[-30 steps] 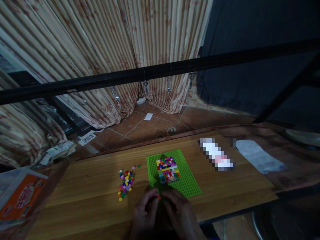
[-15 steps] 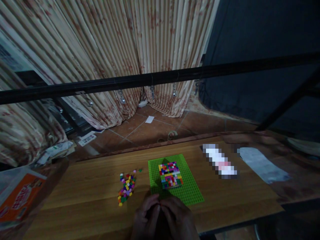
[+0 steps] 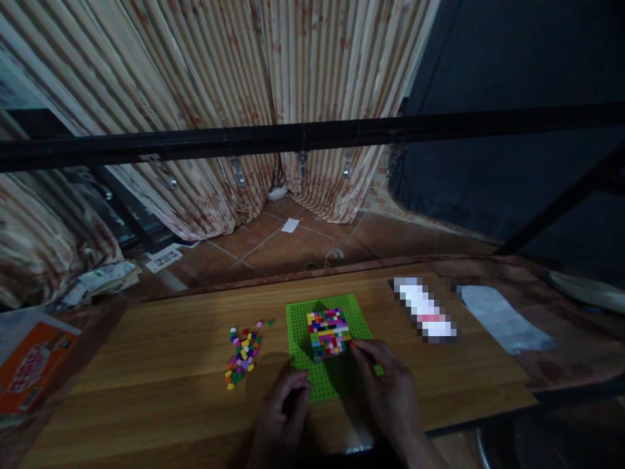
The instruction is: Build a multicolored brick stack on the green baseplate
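On a green studded baseplate sits a flat-topped block of many-coloured toy bricks. My right hand reaches in from the right, thumb and forefinger pinched at the block's near right corner. A small orange-red brick shows at those fingertips; whether it is pressed down there I cannot tell. Over the plate's near left corner, my left hand is loosely curled, fingertips close to the thumb, and nothing shows between them. Loose small bricks in many colours lie heaped on the wooden table left of the plate.
A blurred-out white item lies on the table's right side, with a pale sheet beyond it. An orange-and-white package is at the left edge. A dark bar crosses in front of curtains.
My hands were together in front of the plate, fingertips meeting around a small reddish piece. They have parted: my right hand moved forward and right to the brick block, while my left stayed near.
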Demonstrator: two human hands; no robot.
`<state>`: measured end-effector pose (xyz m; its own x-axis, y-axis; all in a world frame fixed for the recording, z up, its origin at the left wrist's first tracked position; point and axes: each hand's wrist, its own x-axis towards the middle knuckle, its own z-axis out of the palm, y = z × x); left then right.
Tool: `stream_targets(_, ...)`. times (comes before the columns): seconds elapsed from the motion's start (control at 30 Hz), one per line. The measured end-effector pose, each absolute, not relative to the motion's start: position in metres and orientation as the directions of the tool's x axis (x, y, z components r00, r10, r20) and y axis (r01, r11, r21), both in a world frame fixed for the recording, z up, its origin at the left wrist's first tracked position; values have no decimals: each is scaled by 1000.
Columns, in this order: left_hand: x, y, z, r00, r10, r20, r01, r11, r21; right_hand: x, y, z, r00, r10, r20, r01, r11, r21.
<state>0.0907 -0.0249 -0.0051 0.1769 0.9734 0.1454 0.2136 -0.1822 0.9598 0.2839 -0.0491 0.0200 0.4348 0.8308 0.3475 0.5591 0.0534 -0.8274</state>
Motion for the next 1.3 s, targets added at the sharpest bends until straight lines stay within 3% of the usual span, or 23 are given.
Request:
stream_targets(0.4, 91, -25, -10, 184, 975, 123, 253, -168, 953, 280, -38, 22, 389, 849, 359, 581, 76, -811)
stream_targets(0.83, 91, -25, -13, 188, 976, 113, 261, -160, 952, 281, -39, 22, 461, 830, 314, 542, 17, -840)
stream_targets(1.3, 92, -26, -5, 186, 979, 84, 275, -134, 952, 279, -27, 22, 612, 789, 49, 117, -29, -993)
